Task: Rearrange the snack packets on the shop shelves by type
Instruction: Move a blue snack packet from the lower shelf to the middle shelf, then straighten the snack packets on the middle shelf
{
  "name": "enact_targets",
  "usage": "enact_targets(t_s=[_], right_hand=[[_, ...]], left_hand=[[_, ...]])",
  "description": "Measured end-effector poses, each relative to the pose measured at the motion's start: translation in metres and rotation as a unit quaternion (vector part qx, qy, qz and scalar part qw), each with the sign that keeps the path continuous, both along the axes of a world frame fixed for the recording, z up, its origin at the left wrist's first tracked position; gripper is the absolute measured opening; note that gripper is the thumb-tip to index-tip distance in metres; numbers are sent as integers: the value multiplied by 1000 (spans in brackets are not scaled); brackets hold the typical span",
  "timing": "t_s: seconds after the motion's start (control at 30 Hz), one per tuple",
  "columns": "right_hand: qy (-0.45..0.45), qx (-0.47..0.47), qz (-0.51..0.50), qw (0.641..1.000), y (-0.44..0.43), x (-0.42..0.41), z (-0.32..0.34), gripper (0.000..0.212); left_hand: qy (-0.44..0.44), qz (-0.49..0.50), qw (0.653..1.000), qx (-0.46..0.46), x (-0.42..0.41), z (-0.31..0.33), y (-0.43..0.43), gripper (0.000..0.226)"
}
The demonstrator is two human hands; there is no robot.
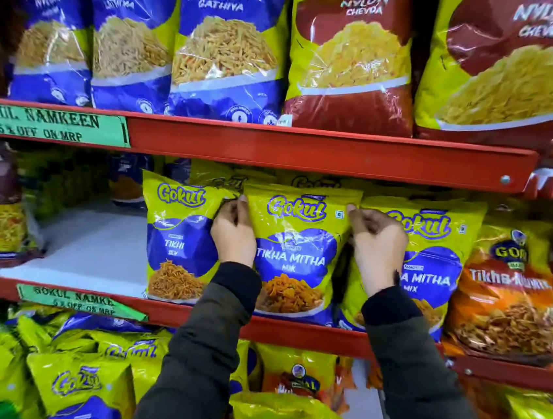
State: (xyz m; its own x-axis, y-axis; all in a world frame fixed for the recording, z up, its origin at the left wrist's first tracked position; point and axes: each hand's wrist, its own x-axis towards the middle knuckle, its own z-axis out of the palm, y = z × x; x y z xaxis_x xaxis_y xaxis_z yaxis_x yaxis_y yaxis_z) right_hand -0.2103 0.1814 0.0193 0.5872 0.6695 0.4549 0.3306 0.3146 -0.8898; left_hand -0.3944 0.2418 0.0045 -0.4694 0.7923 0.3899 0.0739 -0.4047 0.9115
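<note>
Both hands pinch the upper edges of the Tikha Mitha Mix packet (296,255) standing between them, left hand (233,235) and right hand (378,250) narrowly closed; pushed carelessly, it could topple the Tikhi Sev packet (179,240) just beyond the left hand, or slump forward off the shelf lip (289,332) below the wrists.

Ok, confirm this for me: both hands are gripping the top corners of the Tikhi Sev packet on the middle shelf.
Not quite. The head view shows the left hand and right hand gripping the top corners of the Tikha Mitha Mix packet on the middle shelf. The Tikhi Sev packet stands just to its left.
</note>
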Motion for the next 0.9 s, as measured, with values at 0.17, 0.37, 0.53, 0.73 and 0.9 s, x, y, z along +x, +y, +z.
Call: enact_targets(t_s=[0.17,0.37,0.53,0.73,0.9], right_hand=[[-20,24,10,999,-30,21,7,29],[-24,105,-68,992,-62,84,11,20],[-58,56,-128,988,-56,141,16,31],[34,-8,59,998,-45,171,22,19],[76,-2,108,991,-37,183,19,23]], left_hand=[[38,-15,997,63,43,-16,-53,53],[294,4,936,194,88,0,-66,42],[566,7,824,11,118,53,-58,48],[645,-49,761,-48,125,79,-52,47],[678,3,735,-7,122,70,-37,60]])
